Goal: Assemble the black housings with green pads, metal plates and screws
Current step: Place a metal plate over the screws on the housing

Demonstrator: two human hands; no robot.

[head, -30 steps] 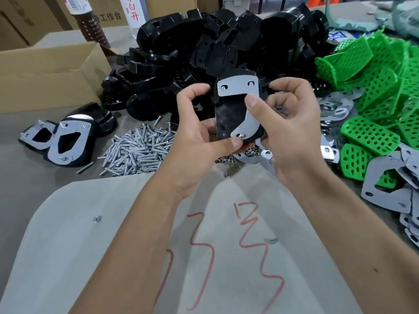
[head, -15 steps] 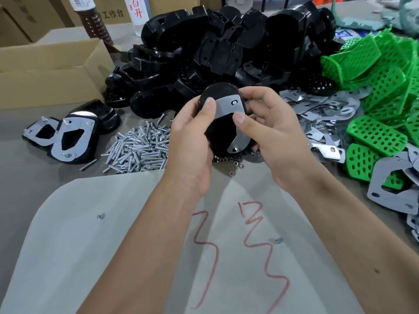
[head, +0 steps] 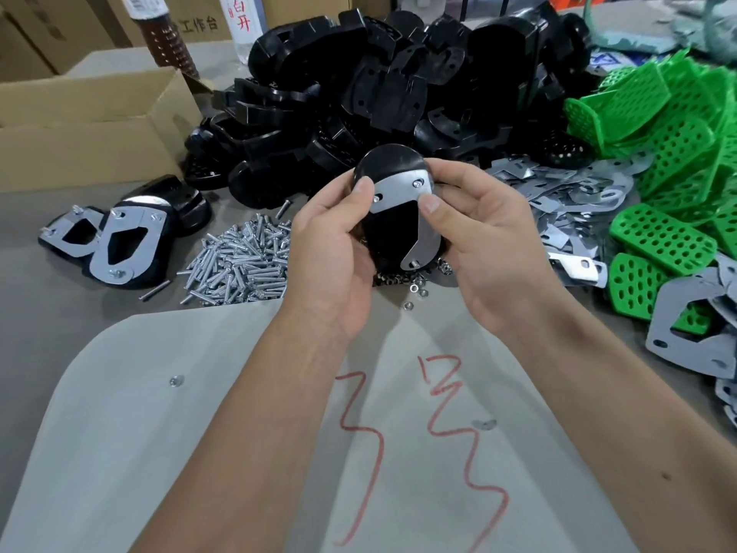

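Glossy rounded black housing [head: 389, 169] under a curved matte metal plate [head: 402, 193], clasped by left hand [head: 335, 253] and right hand [head: 482, 237] fingers, shiny screws [head: 239, 265] heaped on tabletop [head: 36, 313]

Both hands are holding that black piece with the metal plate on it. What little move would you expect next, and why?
Probably the right hand reaches for a screw from the screw pile. The metal plate already lies on the black housing, pinned by both thumbs, and its lower hole looks empty.

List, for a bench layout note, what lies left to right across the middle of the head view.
cardboard box → finished housings → screw pile → held housing with metal plate → loose metal plates → green pads
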